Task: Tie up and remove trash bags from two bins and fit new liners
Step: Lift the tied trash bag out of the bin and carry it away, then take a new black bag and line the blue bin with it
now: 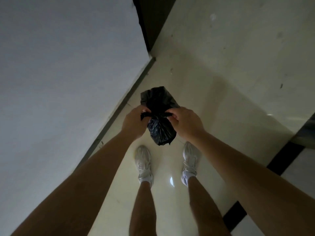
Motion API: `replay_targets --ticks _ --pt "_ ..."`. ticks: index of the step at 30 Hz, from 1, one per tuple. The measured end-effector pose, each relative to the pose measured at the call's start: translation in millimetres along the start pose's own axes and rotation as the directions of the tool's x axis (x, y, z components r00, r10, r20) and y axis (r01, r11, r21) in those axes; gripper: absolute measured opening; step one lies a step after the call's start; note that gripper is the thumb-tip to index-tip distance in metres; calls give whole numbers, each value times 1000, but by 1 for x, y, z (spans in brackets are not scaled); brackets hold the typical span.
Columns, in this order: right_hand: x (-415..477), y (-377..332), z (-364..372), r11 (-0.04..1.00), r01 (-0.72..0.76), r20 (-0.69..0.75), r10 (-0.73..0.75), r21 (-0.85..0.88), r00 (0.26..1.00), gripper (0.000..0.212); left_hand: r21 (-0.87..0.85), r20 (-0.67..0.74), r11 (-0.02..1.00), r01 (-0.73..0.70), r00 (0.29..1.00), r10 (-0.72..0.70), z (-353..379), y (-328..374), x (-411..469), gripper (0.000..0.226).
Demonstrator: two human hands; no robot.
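Held black trash bag up above the white shoes. Pinched one twisted ear in left hand, the other in right hand, fingers curled tight, apparently pulled apart to cinch the knot.

An indoor room or hallway, shown by glossy cream floor tiles and white wall.

One camera, worn on the person's head, wide-angle and tipped steeply down. It looks along the body to the white shoes on the pale floor. The forearms run in from the bottom corners. The left hand and right hand grip the black bag near the lens, mid-frame. A white wall fills the left side.
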State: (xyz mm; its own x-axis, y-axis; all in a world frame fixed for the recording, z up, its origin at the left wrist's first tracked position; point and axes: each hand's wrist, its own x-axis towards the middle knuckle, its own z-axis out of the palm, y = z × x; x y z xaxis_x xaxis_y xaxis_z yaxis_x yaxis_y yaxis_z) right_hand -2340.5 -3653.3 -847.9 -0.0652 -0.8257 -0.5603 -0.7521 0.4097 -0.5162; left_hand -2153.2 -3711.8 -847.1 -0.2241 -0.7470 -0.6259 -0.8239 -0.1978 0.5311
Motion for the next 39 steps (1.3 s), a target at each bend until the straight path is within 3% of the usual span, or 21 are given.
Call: replay_targets --ticks 3,8,11,16,21,25,30,35,39 --pt "31 27 35 999 -32 55 33 -23 998 30 -50 -32 997 63 997 -65 24 -32 27 7" --pt "65 46 66 989 -123 34 121 87 992 23 -209 -123 944 255 951 -285 41 -69 48 4" --pt "75 50 80 987 -133 67 127 93 990 24 -162 -75 953 257 959 -272 56 -86 51 12" --pt "67 73 102 983 -177 241 184 -50 953 37 -113 1 960 256 966 -258 84 -99 45 19" --pt "39 69 94 980 -177 187 191 -93 963 42 -1 0 985 173 985 -173 86 -94 19 30" --pt "10 35 43 987 -87 111 103 -139 989 48 112 -58 990 82 995 -76 42 -58 -15 49" --pt "-41 -52 -73 978 77 -39 -86 -192 996 55 193 -235 981 9 971 38 -64 33 -96 52" --pt "-124 -151 -173 934 274 -187 -319 -228 929 56 332 -440 943 1 884 154 -165 118 -224 52" --pt "-192 -219 -208 839 454 -144 -510 -299 848 57 335 -586 935 115 802 111 -211 147 -335 55"
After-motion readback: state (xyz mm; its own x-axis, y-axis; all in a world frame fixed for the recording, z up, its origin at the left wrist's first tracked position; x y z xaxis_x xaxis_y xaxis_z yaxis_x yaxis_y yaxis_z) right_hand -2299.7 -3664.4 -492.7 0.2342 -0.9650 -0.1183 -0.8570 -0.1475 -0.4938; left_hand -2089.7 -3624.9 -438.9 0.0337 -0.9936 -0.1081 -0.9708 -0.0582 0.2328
